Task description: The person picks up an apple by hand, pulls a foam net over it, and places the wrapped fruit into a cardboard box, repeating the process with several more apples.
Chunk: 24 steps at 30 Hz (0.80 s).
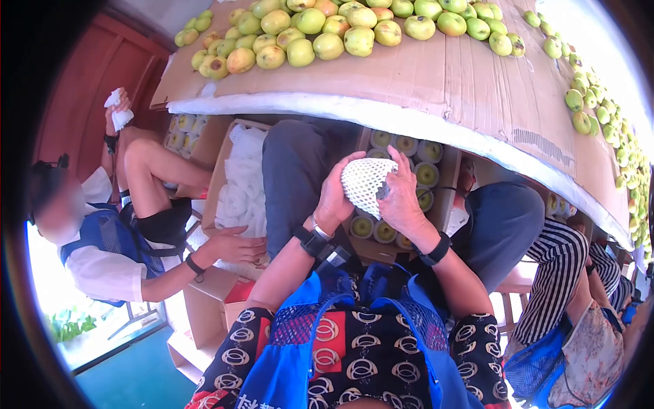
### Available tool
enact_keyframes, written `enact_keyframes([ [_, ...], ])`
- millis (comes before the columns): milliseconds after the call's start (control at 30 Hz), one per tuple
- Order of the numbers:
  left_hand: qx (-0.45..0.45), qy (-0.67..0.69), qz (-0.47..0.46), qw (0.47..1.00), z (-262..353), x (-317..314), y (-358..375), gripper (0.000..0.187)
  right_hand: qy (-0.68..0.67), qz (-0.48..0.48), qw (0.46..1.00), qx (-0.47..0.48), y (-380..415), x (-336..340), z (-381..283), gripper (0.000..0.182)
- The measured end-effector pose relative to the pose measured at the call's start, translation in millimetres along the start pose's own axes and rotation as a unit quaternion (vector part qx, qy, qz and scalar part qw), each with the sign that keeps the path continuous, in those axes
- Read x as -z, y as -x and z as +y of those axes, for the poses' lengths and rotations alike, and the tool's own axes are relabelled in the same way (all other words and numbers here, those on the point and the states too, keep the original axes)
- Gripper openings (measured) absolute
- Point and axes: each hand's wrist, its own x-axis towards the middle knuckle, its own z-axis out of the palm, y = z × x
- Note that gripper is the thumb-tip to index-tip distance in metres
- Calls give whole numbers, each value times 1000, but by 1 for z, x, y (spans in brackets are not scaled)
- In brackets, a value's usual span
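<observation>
Between my two hands is a white foam fruit net (pixel 364 183), stretched into a round shape; whatever fills it is mostly hidden. My left hand (pixel 332 196) wraps round the net's left side. On the right side, my right hand (pixel 403 198) pinches the net's edge, where a dark patch shows by the fingertips. Below both hands stands a cardboard box (pixel 376 253) between my knees, with several green apples (pixel 362 226) in foam nets packed in it. To the left, an open carton (pixel 219 163) is filled with white foam nets (pixel 240 180).
Many loose green apples (pixel 328 46) lie on a cardboard-covered table (pixel 381 85) whose padded edge overhangs the boxes. At left, a co-worker (pixel 102 252) holds white foam and reaches one hand toward the carton. Another person in striped trousers (pixel 555 273) sits close at right.
</observation>
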Motion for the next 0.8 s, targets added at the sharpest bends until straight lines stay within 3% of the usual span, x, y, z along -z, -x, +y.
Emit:
enact_keyframes([
  [200,15,34,-12,999,1,6,-2,41,-165,-3,985,45,-6,28,8,44],
  [367,15,28,-10,999,2,-3,1,41,-188,41,981,31,-3,23,5,45],
  [567,-3,-31,-13,999,-3,3,-1,30,-220,29,974,36,-5,22,0,51],
  [633,-63,-176,29,982,-5,-1,-1,25,-232,25,972,41,-6,20,-2,52],
  [733,-54,-205,18,977,-7,2,1,22,-218,4,976,17,-9,17,-7,52],
  [800,-58,-198,27,978,-8,-4,2,23,-202,5,978,51,-11,13,-6,50],
])
